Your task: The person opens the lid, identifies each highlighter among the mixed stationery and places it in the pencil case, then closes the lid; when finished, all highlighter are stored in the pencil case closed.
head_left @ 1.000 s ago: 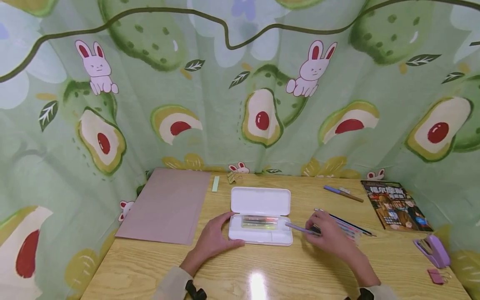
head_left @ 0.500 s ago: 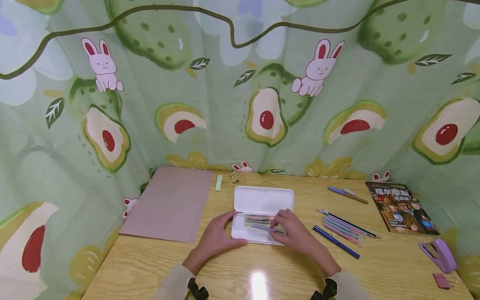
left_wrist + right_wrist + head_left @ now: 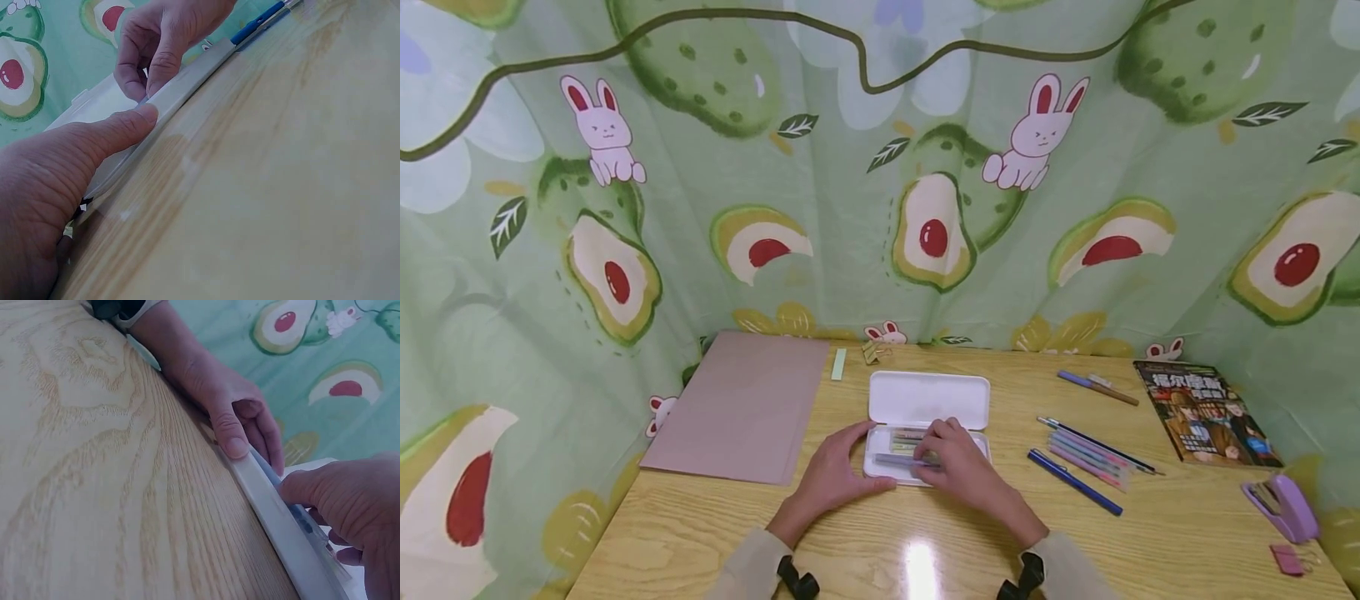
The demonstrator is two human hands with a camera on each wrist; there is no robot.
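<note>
Since a second ago the right hand [image 3: 951, 458] has carried a pale pen [image 3: 895, 460] leftward from beside the pencil case [image 3: 880, 443] to inside its base; the left hand [image 3: 833, 471] has kept its place. From my remote seat I see that pen lengthwise along the base's near side, pinched by the right thumb and fingers near its right end, which I take as a way to lay it parallel to the wall. I can't tell whether it rests fully on the floor.

Behind it, a bundle of slim pens [image 3: 907, 441] lies the same way, partly hidden by the right fingers. The case's lid [image 3: 929, 400] is tipped back, leaving the base reachable from above. My left hand grips the case's left end, thumb on the near wall and fingers around towards the back, probably so it won't slide.

Further right, a blue pen [image 3: 1075, 482] lies apart from a row of pastel pens [image 3: 1086, 457], both slanting similarly. Beyond sit a comic-style book [image 3: 1210, 412] and a purple stapler [image 3: 1292, 508]; on the far left, a mauve folder [image 3: 737, 408].
</note>
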